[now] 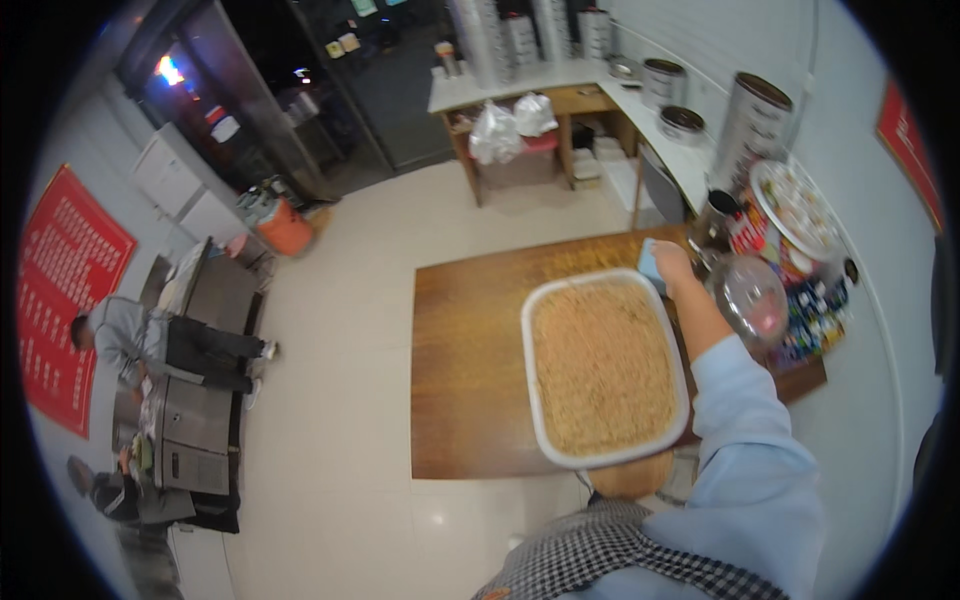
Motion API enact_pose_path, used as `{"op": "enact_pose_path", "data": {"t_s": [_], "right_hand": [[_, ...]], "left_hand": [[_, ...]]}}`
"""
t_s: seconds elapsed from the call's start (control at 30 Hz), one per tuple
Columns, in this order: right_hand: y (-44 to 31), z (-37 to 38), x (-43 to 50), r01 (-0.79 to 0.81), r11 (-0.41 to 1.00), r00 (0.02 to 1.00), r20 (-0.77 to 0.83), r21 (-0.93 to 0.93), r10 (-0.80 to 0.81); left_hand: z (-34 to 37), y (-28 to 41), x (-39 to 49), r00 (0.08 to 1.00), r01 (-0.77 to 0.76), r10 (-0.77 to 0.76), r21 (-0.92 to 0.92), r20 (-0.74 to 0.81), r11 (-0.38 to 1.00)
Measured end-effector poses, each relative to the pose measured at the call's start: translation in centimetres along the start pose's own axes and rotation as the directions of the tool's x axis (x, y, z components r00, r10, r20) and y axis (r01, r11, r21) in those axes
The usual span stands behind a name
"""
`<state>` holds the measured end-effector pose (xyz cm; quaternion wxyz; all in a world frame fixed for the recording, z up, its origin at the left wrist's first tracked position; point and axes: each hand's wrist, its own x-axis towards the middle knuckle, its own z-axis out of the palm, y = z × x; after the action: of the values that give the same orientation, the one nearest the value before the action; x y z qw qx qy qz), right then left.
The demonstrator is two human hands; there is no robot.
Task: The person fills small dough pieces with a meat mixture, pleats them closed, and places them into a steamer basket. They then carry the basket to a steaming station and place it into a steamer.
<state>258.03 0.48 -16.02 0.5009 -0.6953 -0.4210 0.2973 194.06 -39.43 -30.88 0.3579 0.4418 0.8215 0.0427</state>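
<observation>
My right hand [671, 262] reaches out over the far right part of a wooden table [465, 375]. Its fingers are closed on a light-blue object [649, 264], a box or folded cloth; which one, I cannot tell. Just left of my forearm is a white plastic tray [529, 367], filled almost to the rim with a pale tan, crumbly food [604, 364]. The tray reaches over the table's near edge. My left hand is out of view.
Right of my arm are a clear plastic dome [748, 300], a dark metal jug [718, 214], a white plate of wrapped items [795, 206] and several bottles [810, 319]. A round wooden stool [630, 476] stands below. Two people [210, 349] [124, 491] work at steel counters leftward.
</observation>
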Motion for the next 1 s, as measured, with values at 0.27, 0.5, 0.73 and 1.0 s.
{"op": "enact_pose_path", "data": {"t_s": [0.27,0.5,0.73,1.0], "right_hand": [[12.5,-0.6,12.9,-0.749,0.658,0.524,-0.672,-0.072,0.523],[16.3,-0.3,13.5,-0.631,0.672,0.766,-0.445,-0.388,0.464],[18.7,1.7,15.1,-0.588,0.74,0.755,-0.549,-0.327,0.357],[22.4,1.3,17.6,-0.485,0.87,0.785,-0.397,0.084,0.476]], "left_hand": [[0.3,2.9,-1.3,0.986,0.158,-0.16,-0.036,-0.049,0.987],[0.7,-0.4,-2.8,0.951,0.308,-0.309,-0.049,-0.014,0.95],[1.3,-1.8,-2.6,0.944,0.33,-0.329,-0.051,0.017,0.943],[0.9,-1.5,-1.7,0.954,0.298,-0.297,-0.043,0.036,0.954]]}}
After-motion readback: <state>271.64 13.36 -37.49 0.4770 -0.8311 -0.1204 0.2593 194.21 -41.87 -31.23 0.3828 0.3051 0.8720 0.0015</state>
